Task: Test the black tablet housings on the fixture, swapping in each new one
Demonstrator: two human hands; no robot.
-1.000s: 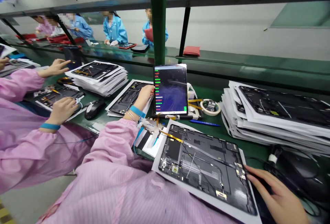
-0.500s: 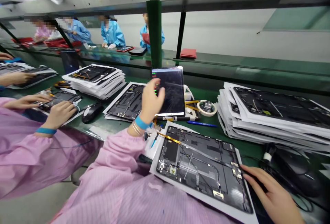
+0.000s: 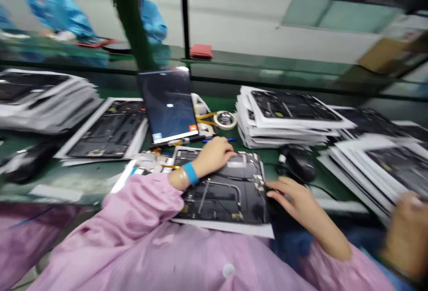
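Note:
An opened tablet housing [image 3: 227,197], dark inside with thin cables and small metal connectors, lies on white paper in front of me. My left hand [image 3: 214,157] is over its far part, fingers bent and close together; their tips and anything in them are blurred. An orange flex cable [image 3: 172,166] runs in beside that hand. At the housing's right edge, my right hand [image 3: 292,197] has its thumb and index finger closed on the edge near a connector. Behind, a lit tablet screen [image 3: 169,108] stands propped up, with a small orange square in its lower corner.
Paper-layered stacks of housings stand at the left [image 3: 43,103], right [image 3: 287,126] and far right [image 3: 364,170]. A tape roll [image 3: 225,120], blue pen [image 3: 210,140] and black mouse [image 3: 299,164] lie around. Another person's hand [image 3: 406,233] is at the right edge.
My left hand has moved from the propped screen down onto the housing. The screen has changed from dark with coloured text to a bluish display. My view has swung right.

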